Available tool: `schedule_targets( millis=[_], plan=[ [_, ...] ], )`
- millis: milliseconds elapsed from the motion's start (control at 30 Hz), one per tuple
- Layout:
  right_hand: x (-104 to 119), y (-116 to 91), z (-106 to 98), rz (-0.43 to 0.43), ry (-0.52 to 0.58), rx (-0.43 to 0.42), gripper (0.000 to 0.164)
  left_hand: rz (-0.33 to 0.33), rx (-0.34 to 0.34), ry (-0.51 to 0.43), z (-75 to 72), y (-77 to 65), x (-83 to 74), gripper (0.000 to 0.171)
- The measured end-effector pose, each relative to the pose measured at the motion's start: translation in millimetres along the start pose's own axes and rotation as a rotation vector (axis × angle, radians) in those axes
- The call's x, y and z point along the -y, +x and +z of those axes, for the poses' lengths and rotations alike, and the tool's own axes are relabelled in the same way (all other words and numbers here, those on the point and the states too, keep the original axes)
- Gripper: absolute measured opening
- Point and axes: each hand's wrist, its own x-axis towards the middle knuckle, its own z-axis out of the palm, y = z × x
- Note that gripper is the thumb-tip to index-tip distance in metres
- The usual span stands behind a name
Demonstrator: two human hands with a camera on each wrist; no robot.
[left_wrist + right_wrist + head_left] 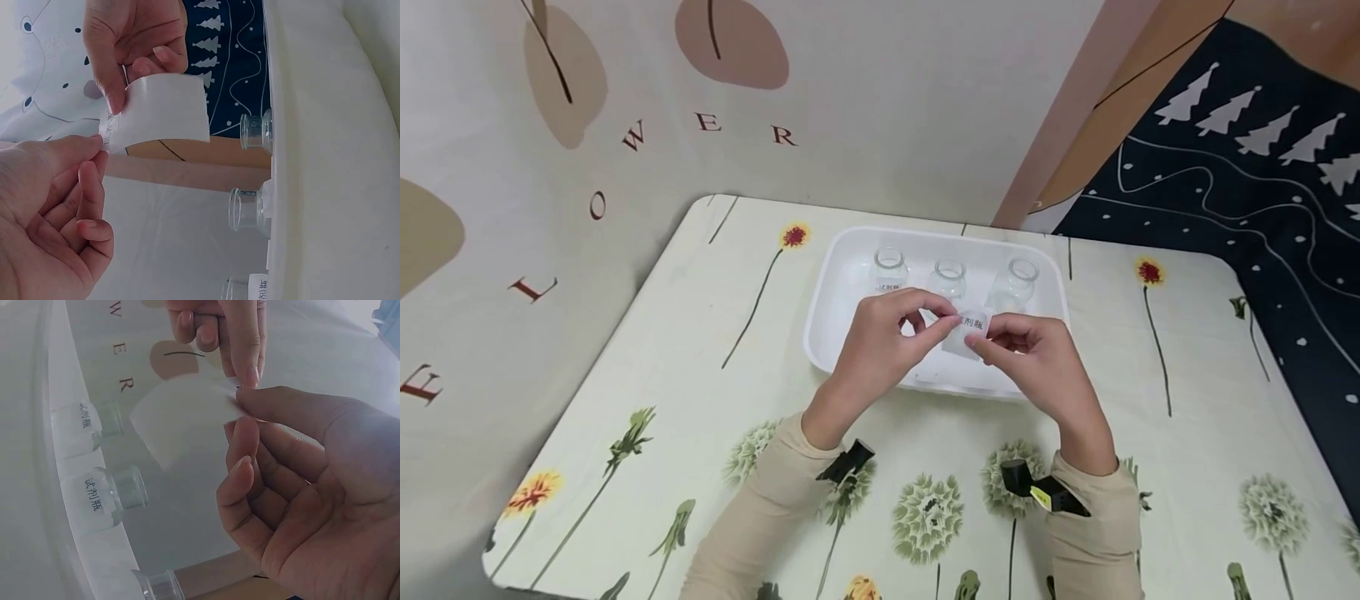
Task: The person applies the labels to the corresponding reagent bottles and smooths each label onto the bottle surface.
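Where a white tray (pixel 831 321) lies by the table's (pixel 700 333) far edge, three glass bottles (pixel 950 272) line its far side, the row partly screened by the left hand (pixel 891 329) and right hand (pixel 1037 354), which pinch one white label (pixel 961 342) above the tray's nearer half; two bottles show printed labels (pixel 94 495).

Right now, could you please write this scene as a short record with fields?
Left hand: pinches printed label
Right hand: pinches the same label
Label position: above white tray
In tray: left bottle and middle bottle, both labelled; right bottle, no label visible
Bottle type: clear glass, upright, uncapped
Under tray: flower-patterned table cover
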Motion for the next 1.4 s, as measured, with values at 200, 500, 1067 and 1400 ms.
schedule_targets(
  millis=[200,500,1067,1400],
  plan=[
    [2.2,1.5,0.4,0.023,-0.017,0.021,0.013,0.013,-0.017,-0.013,-1.7,1.4,-1.3,0.004],
    [1.1,1.4,-0.4,-0.03,0.049,-0.022,0.018,0.036,0.005,-0.008,-3.5,1.8,-2.5,0.004],
    [5.9,-1.1,-3.2,-0.027,0.106,-0.125,0.015,0.072,0.03,-0.001,-5.2,2.6,-4.2,0.004],
    [4.6,-0.6,-3.1,-0.002,0.112,-0.149,0.015,0.101,0.059,-0.029,-5.3,1.6,-4.1,0.004]
  ],
)
